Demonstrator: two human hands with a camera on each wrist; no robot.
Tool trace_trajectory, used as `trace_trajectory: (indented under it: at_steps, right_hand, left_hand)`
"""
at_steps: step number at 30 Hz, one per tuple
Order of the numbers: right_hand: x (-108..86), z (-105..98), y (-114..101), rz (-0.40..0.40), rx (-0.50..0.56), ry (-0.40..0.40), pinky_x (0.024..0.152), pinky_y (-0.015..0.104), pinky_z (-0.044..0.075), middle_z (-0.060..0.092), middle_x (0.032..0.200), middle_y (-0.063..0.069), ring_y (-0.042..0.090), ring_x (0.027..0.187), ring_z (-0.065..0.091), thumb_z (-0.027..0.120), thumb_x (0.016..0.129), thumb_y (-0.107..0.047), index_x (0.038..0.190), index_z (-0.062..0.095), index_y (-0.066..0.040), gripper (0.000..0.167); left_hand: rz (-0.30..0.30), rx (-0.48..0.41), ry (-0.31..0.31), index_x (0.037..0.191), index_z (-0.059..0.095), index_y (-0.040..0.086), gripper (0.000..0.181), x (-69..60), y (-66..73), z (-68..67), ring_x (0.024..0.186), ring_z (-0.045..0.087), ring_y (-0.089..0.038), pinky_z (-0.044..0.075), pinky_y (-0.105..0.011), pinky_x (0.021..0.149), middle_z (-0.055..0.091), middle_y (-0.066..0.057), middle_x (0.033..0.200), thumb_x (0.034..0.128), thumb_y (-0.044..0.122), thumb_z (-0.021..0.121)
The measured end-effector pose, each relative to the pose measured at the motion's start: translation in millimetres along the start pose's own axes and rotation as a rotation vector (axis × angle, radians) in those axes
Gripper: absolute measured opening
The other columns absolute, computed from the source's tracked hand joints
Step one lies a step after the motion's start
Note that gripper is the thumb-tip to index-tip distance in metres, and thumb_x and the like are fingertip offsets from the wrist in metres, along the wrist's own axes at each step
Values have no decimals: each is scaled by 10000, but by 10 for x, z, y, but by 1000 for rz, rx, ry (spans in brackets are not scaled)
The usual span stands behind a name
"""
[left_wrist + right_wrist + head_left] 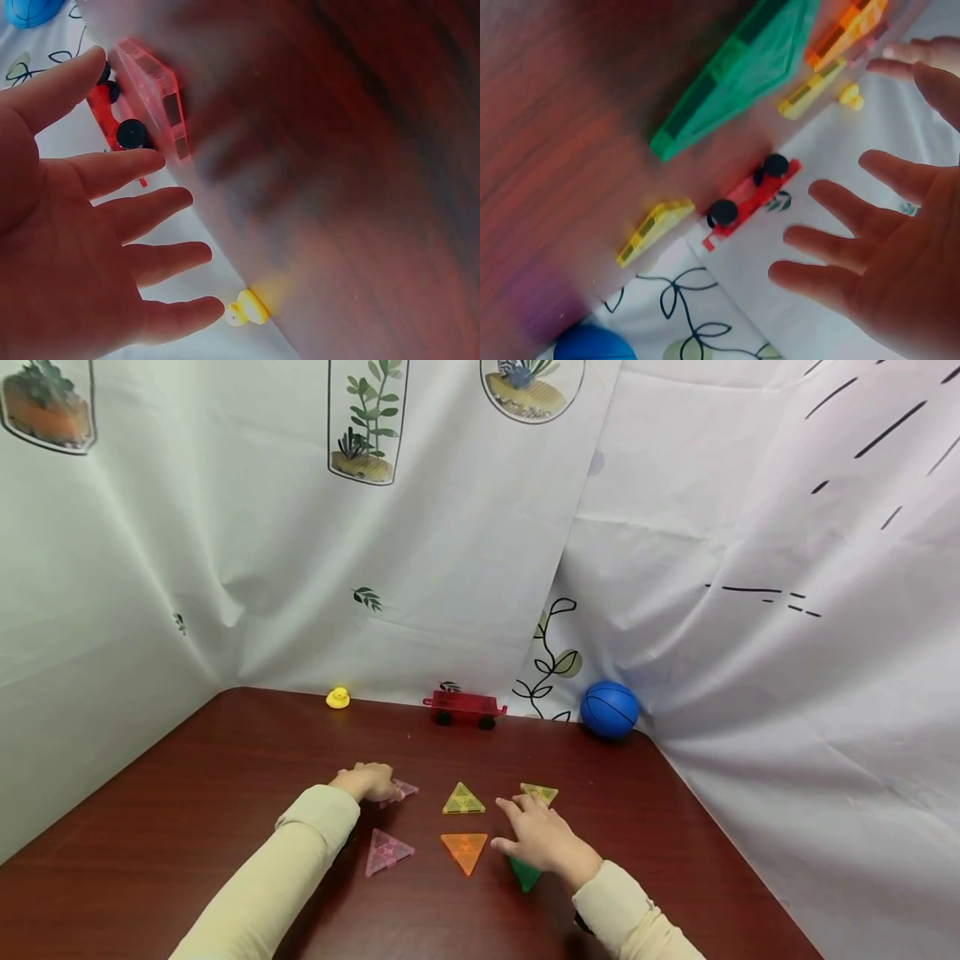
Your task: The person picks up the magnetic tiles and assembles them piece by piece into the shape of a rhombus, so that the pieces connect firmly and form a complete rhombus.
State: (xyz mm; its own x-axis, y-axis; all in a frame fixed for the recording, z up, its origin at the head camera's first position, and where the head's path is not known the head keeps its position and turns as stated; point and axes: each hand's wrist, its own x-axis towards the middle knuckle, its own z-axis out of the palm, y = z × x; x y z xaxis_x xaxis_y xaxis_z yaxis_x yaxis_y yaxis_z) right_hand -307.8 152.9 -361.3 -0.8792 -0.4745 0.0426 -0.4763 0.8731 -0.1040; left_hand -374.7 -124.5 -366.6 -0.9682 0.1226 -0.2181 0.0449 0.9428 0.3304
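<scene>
White cloth (465, 543) printed with plants hangs around a dark reddish-brown desk (225, 760). Above it, the left hand (366, 782) has its fingers straight and spread, gripping nothing; in the head view they partly cover a far pink triangle (407, 788), and whether they touch it I cannot tell. Fingers of the right hand (546, 835) are likewise extended and fanned out, with nothing in their grasp, above a green triangle (526, 875) and pointing toward a pale yellow triangle (546, 792) just beyond.

Nearer the person than the left hand lies a second pink triangle (387, 852). Between the hands, a middle yellow triangle (462, 800) lies flat behind an orange triangle (466, 849), the two apart. Cream sleeves (273, 877) cover both forearms. Well beyond, along the back edge, sit a yellow duck (338, 697), a red wagon (465, 706) on black wheels and a blue ball (609, 709).
</scene>
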Motion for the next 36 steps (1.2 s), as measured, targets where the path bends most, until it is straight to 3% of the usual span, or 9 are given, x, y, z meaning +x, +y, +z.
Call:
trace_trajectory:
  at_steps: [2,5,10,17,24,28,33,36]
  right_hand:
    - [11,28,-41,-12,-6,-33,864,477,347,436,1204,117,296,1124,390,556,801,-457,1287,427,-126,602]
    - [25,68,-99,-30,-14,-78,816,394,405,468,1139,92,239,1037,448,571,791,-454,1260,463,-126,582]
    - [62,125,-185,-44,-48,-108,785,352,424,486,1113,79,211,1007,466,590,776,-455,1225,502,-129,562]
    - [145,172,-243,-61,-132,-127,745,344,434,517,1063,59,194,954,486,611,740,-485,1165,563,-158,538]
    - [195,197,-237,-43,-128,-194,798,369,414,527,1133,80,225,1048,476,605,722,-511,1176,563,-176,566]
    - [220,193,-238,-51,-124,-183,786,342,421,566,1060,23,182,999,495,588,707,-540,1155,581,-156,590]
    - [242,192,-251,-52,-131,-165,775,322,428,580,1014,-9,162,983,501,601,694,-535,1115,606,-136,579]
    - [252,198,-260,-50,-131,-158,762,316,432,585,987,-18,158,954,510,616,688,-524,1091,620,-139,557]
  left_hand:
    - [-7,9,-4,739,557,35,279,19,2,10,925,404,-359,235,-606,815,526,-140,965,801,305,593]
    - [-7,15,-6,743,533,47,257,34,21,19,949,399,-378,216,-622,822,520,-156,965,797,287,605]
    - [0,34,7,690,549,48,233,64,25,36,963,404,-380,199,-631,817,531,-151,957,790,249,614]
    - [2,30,36,713,562,49,185,121,23,67,801,497,-261,210,-599,826,546,-78,676,767,203,649]
    - [25,29,71,807,563,33,206,146,72,61,753,480,-229,293,-492,769,528,-106,789,716,148,708]
    - [45,29,124,824,570,25,252,171,90,65,732,478,-243,358,-419,705,483,-151,857,669,125,743]
    - [54,-9,171,817,575,-19,291,211,115,101,585,502,-272,431,-319,532,358,-208,884,621,74,768]
    - [58,-8,207,771,573,-28,309,218,112,113,575,506,-298,434,-324,538,341,-230,867,578,73,794]
